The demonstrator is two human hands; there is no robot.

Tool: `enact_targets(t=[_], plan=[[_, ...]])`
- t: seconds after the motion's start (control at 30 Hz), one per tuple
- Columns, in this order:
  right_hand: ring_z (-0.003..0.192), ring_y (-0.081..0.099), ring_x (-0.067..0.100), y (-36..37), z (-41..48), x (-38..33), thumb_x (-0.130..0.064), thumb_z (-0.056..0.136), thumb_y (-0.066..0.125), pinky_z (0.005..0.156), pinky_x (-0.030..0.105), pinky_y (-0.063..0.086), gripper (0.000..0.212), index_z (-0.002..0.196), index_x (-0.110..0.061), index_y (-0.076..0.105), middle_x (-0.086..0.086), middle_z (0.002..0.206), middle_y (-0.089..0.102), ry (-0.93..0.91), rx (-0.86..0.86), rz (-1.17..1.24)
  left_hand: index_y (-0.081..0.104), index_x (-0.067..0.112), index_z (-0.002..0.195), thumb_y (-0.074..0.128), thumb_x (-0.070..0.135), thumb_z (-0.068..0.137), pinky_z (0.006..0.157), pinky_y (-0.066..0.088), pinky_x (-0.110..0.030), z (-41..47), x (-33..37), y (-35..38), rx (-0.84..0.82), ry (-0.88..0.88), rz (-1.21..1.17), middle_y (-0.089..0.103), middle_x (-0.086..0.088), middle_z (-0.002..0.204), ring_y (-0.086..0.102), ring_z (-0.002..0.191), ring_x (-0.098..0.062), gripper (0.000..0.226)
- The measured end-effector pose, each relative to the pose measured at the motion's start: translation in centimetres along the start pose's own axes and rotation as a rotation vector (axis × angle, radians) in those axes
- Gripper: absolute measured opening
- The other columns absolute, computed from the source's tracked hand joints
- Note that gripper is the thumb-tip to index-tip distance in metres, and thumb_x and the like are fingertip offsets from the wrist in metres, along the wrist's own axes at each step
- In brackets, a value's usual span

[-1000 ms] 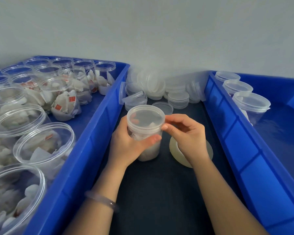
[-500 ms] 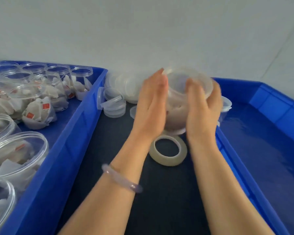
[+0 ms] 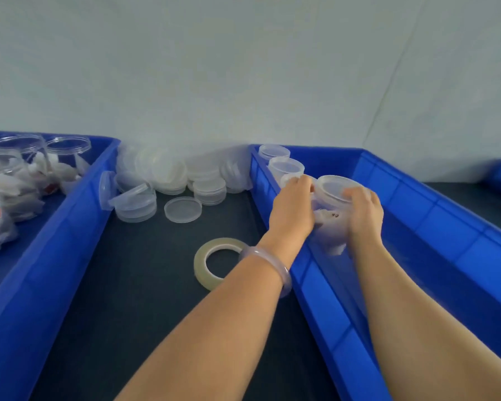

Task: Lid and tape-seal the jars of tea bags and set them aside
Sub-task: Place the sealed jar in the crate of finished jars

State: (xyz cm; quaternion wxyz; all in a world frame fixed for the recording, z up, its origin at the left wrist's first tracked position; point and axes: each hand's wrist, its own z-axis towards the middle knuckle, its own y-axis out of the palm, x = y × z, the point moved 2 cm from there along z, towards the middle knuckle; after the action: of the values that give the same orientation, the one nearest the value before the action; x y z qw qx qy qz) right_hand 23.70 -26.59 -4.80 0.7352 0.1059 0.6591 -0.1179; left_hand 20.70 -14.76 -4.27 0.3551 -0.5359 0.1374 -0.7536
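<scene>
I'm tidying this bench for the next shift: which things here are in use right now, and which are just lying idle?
In use: lidded jar, gripped by left hand and right hand; right blue bin, where it is held, beside other lidded jars.
Idle: tape roll; loose lids; open jars in the left bin.
</scene>
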Motion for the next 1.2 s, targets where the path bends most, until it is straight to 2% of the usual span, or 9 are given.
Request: enact_targets(t=[0.1,0.2,0.43,0.53,0.6,0.77,0.97,1.1,1.2], plan=[[0.081,0.053,0.016,-0.4,0.8,1.8,-0.018,0.088,0.054,0.06,0.019,0.045,0.019,0.103,-0.013,0.064,-0.008,0.084,0.055,0.045,-0.026,-0.011,0.054,0.015,0.093,0.058,0.004,0.083,0.073,0.039,-0.035,0.5,0.2,0.6,0.014,-0.009,0.224,0.053,-0.002,0.083,0.049,0.076,-0.024,0.015],[0.079,0.055,0.016,-1.0,0.6,3.6,-0.017,0.08,0.056,0.062,0.028,0.043,0.011,0.082,-0.026,0.061,-0.005,0.085,0.059,0.168,-0.038,0.01,0.062,0.017,0.095,0.057,0.007,0.087,0.114,0.021,-0.048,0.9,0.1,0.8,-0.086,0.007,0.496,0.064,-0.003,0.085,0.059,0.089,-0.024,0.013],[0.086,0.056,0.012,0.5,0.6,3.6,-0.025,0.079,0.055,0.072,0.03,0.043,0.032,0.11,-0.018,0.059,-0.01,0.093,0.057,0.065,-0.141,-0.1,0.053,0.008,0.114,0.045,0.012,0.09,0.101,0.034,-0.04,0.9,1.3,-0.4,-0.529,-0.183,0.382,0.05,-0.015,0.115,0.04,0.124,-0.032,0.026],[0.092,0.054,0.011,0.8,0.5,3.5,-0.025,0.083,0.054,0.071,0.028,0.041,0.036,0.119,-0.023,0.052,-0.011,0.1,0.055,-0.003,-0.168,-0.176,0.017,0.011,0.15,0.042,0.011,0.089,0.103,0.029,-0.04,0.0,0.9,-0.6,-0.596,-0.297,0.16,0.01,-0.018,0.157,0.008,0.146,-0.03,0.066],[0.092,0.053,0.011,0.9,0.6,3.5,-0.025,0.084,0.053,0.067,0.024,0.039,0.035,0.119,-0.025,0.051,-0.009,0.105,0.055,-0.018,-0.178,-0.214,-0.001,0.012,0.153,0.042,0.012,0.09,0.114,0.018,-0.044,-0.7,0.8,-0.4,-0.559,-0.288,0.132,-0.01,-0.015,0.16,-0.014,0.147,-0.027,0.076],[0.083,0.048,-0.001,1.3,0.9,3.3,-0.024,0.084,0.051,0.062,0.02,0.036,0.025,0.109,-0.028,0.048,-0.015,0.094,0.051,-0.036,-0.227,-0.262,0.008,-0.001,0.15,0.045,0.014,0.09,0.119,0.013,-0.041,-0.9,0.2,0.0,-0.434,-0.198,0.223,-0.029,-0.009,0.155,-0.014,0.147,-0.028,0.072],[0.085,0.049,0.003,1.9,1.1,3.2,-0.023,0.088,0.048,0.061,0.022,0.036,0.03,0.118,-0.024,0.047,-0.011,0.097,0.05,-0.013,-0.268,-0.298,-0.012,0.006,0.151,0.032,0.017,0.097,0.117,-0.007,-0.036,-1.5,-1.0,0.7,-0.443,-0.172,0.161,-0.018,-0.008,0.16,-0.023,0.145,-0.023,0.07],[0.1,0.05,0.016,1.4,1.5,2.7,-0.029,0.086,0.042,0.079,0.031,0.044,0.033,0.115,-0.021,0.055,-0.006,0.108,0.055,-0.044,-0.23,-0.343,0.003,0.009,0.153,0.032,0.019,0.097,0.118,0.006,-0.04,-1.7,-1.3,0.5,-0.361,-0.157,0.063,-0.002,-0.008,0.162,-0.01,0.148,-0.025,0.064],[0.079,0.048,0.01,0.7,1.5,2.3,-0.027,0.088,0.044,0.062,0.026,0.039,0.012,0.094,-0.024,0.053,-0.009,0.092,0.053,-0.035,-0.159,-0.295,0.026,0.016,0.149,0.033,0.014,0.095,0.105,0.025,-0.031,-1.5,-2.2,-1.0,-0.186,-0.241,-0.218,0.029,-0.005,0.155,0.021,0.144,-0.024,0.055]])
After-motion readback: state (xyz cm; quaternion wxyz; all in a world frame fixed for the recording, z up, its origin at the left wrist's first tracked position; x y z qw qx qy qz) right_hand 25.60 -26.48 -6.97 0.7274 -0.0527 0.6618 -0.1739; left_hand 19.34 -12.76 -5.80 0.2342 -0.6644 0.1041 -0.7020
